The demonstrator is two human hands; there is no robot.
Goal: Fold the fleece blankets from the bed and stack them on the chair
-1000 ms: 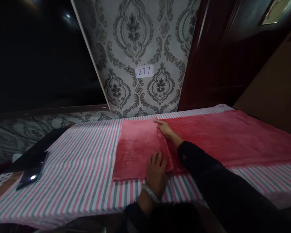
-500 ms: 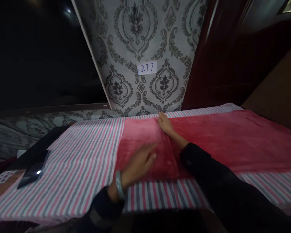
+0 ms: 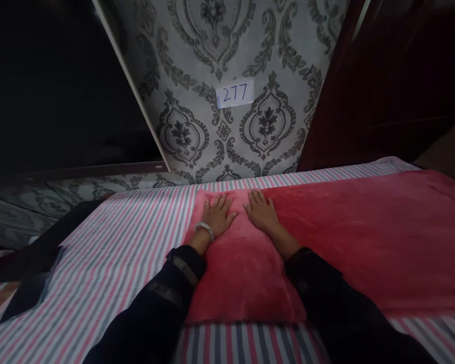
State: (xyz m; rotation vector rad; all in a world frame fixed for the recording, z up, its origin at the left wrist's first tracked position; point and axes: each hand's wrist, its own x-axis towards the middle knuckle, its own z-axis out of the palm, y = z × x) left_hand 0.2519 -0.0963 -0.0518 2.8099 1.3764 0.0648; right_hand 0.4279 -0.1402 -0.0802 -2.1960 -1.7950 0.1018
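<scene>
A red plush blanket (image 3: 364, 237) lies spread over a striped cloth (image 3: 125, 242), its left part folded over into a flap (image 3: 250, 283). My left hand (image 3: 217, 215), with a light bangle at the wrist, rests flat on the flap near its far left corner, fingers spread. Flat beside it, my right hand (image 3: 262, 210) presses on the flap's far right side, its fingers apart. Neither hand grips anything.
Behind the cloth is a patterned wall with a paper label (image 3: 235, 93) reading 277. A large dark screen (image 3: 60, 91) hangs at the left. A dark flat object (image 3: 30, 293) lies at the cloth's left edge. Dark red panelling (image 3: 382, 96) stands at the right.
My left hand has moved forward from the near part of the flap to its far end. My right hand has come off the far edge and now lies flat. The view has moved closer.
</scene>
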